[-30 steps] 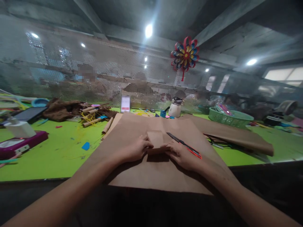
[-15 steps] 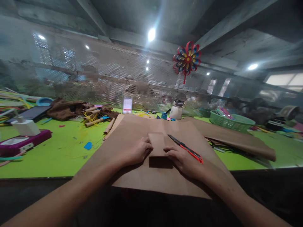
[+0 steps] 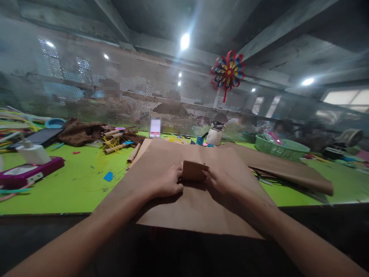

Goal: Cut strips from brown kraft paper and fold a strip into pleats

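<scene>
A large sheet of brown kraft paper lies flat on the green table in front of me. On it, a small folded brown paper piece is raised at its near edge. My left hand pinches its left side, fingers closed. My right hand grips its right side, fingers curled on the edge. The red and black cutter seen earlier is out of sight.
A green basket and a second brown paper sheet lie to the right. A white jar stands at the back. Paper rolls and a purple box sit at left. A pinwheel hangs on the mesh screen.
Both hands have tipped the folded piece up off the sheet and drawn closer around it. The red and black cutter beside my right hand is no longer visible.
</scene>
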Demonstrator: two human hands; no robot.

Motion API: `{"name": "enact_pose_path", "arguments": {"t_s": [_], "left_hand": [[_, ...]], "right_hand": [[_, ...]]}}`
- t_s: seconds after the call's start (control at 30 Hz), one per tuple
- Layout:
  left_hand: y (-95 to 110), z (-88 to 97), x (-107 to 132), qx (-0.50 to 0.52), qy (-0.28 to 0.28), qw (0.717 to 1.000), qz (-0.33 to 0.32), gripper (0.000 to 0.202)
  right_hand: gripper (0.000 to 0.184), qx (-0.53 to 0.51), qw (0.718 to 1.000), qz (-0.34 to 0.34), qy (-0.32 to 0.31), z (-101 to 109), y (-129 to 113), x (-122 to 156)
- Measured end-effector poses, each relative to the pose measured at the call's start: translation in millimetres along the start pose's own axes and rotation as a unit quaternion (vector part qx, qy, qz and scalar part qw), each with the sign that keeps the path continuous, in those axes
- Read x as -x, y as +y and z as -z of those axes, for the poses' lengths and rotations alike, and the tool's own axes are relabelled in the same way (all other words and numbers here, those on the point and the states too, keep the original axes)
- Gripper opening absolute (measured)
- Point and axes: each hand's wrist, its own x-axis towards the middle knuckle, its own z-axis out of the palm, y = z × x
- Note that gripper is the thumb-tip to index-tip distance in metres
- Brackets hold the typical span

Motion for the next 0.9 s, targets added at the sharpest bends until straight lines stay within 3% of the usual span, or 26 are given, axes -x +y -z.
{"name": "enact_pose_path", "arguments": {"t_s": [0.13, 0.3, 0.53, 0.63, 0.77, 0.9], "left_hand": [[-0.1, 2.7, -7.5, 0.060, -0.020, 0.998, 0.016, 0.027], [-8.8, -2.5, -15.3, 0.122, -0.004, 0.991, 0.058, 0.027], [-8.7, -4.2, -27.5, 0.059, -0.017, 0.973, 0.221, 0.024], [-8.3, -8.2, -27.8, 0.079, 0.013, 0.974, 0.211, 0.023], [-9.7, -13.8, -26.0, 0.064, 0.034, 0.979, 0.190, 0.023], [-7.0, -15.3, -25.7, 0.038, 0.059, 0.981, 0.180, 0.024]], "right_hand": [[0.029, -0.017, 1.000, -0.019, 0.002, -4.9, 5.0, -12.1], [0.029, -0.036, 0.998, -0.017, 0.042, -14.0, 10.1, -20.7], [0.024, -0.047, 0.996, -0.051, 0.062, -17.1, 15.3, -20.1], [0.023, -0.128, 0.989, -0.064, 0.037, -17.1, 12.7, -19.1], [0.038, -0.257, 0.963, -0.084, -0.008, -16.7, 8.4, -19.4], [0.038, -0.265, 0.960, -0.095, -0.002, -18.6, 10.2, -20.9]]}}
